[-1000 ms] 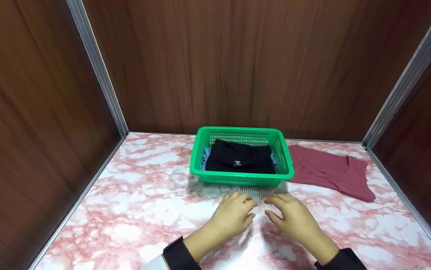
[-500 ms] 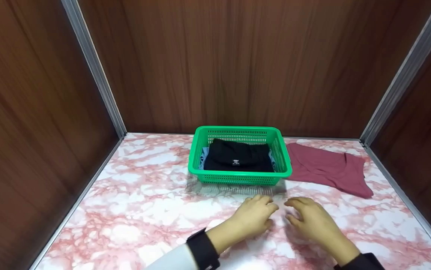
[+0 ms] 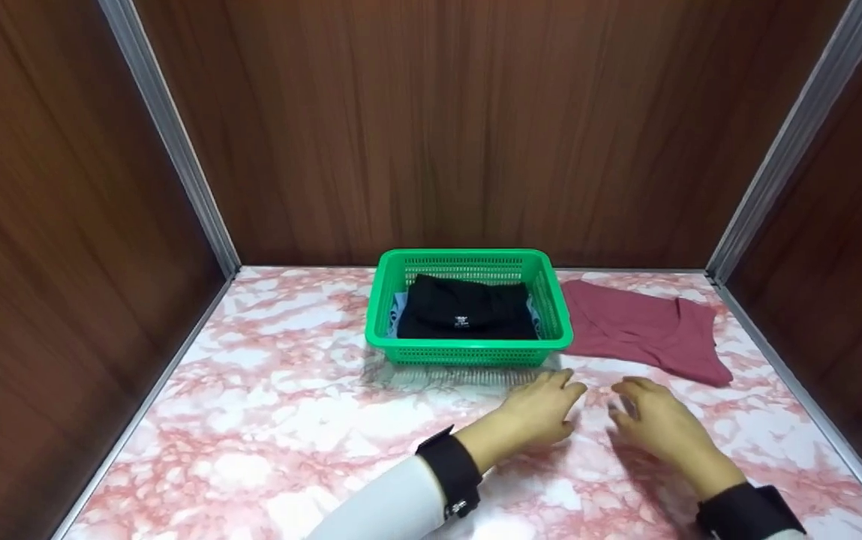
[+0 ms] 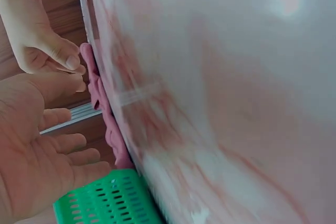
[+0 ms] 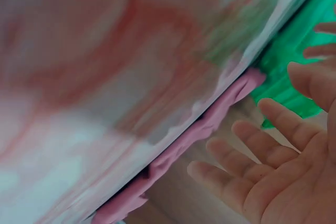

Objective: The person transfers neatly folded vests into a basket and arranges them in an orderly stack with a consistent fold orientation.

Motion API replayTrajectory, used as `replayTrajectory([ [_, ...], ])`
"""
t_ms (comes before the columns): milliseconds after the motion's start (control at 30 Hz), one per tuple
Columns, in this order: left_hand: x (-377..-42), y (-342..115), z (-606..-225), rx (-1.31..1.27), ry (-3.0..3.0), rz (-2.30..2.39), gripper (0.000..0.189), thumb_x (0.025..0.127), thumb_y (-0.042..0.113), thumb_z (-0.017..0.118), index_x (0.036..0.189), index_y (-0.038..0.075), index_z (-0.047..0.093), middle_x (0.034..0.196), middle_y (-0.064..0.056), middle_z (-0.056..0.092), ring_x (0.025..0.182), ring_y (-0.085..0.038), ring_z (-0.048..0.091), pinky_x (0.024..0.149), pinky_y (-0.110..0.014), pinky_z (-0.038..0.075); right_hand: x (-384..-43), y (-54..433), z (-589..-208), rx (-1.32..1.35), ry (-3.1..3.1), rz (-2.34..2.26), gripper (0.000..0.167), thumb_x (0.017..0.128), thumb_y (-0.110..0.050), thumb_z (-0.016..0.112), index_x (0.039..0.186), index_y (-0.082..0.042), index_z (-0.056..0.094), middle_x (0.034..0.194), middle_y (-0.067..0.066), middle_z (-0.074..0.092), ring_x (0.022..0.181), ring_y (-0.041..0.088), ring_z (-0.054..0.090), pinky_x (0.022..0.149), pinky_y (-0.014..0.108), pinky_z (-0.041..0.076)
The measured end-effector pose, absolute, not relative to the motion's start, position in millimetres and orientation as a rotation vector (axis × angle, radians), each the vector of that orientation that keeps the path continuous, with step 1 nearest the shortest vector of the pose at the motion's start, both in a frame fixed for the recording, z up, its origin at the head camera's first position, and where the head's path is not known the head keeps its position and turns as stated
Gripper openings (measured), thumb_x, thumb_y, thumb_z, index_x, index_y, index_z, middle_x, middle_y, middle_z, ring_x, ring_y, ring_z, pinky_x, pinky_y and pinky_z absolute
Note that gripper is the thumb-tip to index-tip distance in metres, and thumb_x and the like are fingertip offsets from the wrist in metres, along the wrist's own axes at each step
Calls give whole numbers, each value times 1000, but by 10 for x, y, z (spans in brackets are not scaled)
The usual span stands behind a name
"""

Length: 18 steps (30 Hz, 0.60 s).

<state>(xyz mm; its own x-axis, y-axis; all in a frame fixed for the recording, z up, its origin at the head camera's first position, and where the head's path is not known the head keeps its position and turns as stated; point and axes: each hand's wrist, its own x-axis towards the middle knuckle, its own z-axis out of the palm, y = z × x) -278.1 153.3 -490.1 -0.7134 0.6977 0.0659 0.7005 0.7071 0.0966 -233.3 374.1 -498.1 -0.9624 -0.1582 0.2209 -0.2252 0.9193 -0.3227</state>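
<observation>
At the frame's lower right, the left hand (image 3: 542, 411) and right hand (image 3: 659, 421) are hovering apart with fingers loosely spread; at middle right, the maroon garment (image 3: 644, 330) is lying beside the green basket (image 3: 468, 344).

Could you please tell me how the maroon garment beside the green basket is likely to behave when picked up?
The maroon garment will probably be floppy, as its creases and wavy edges suggest soft cloth. It is likely light, lying thin and nearly flat on the table. Being loosely spread, it may sag if lifted by one corner.
</observation>
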Motion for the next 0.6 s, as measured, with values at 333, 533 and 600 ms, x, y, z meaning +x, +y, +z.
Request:
replayTrajectory([
  [333,-3134,1842,-4933,-1208,-3022,-363,73,99,52,61,161,25,32,170,-6,23,151,-22,33,120,-35,33,-2642,4073,-4931,101,-2954,458,57,95,-28,69,140,5,55,145,38,46,128,61,46,103,72,38],
  [533,-3261,1941,-5014,-1143,-3075,-506,81,100,55,58,163,17,26,171,-10,16,153,-17,28,120,-29,31,-2769,4283,-4937,-13,-3040,422,60,98,-32,63,143,5,51,150,42,35,134,67,34,109,77,25],
  [600,-3279,1978,-5045,-1136,-3080,-520,81,100,55,58,163,16,26,171,-10,17,152,-16,30,120,-29,33,-2790,4359,-4948,-43,-3056,405,61,99,-33,61,144,6,49,152,43,32,135,67,31,110,77,22],
])
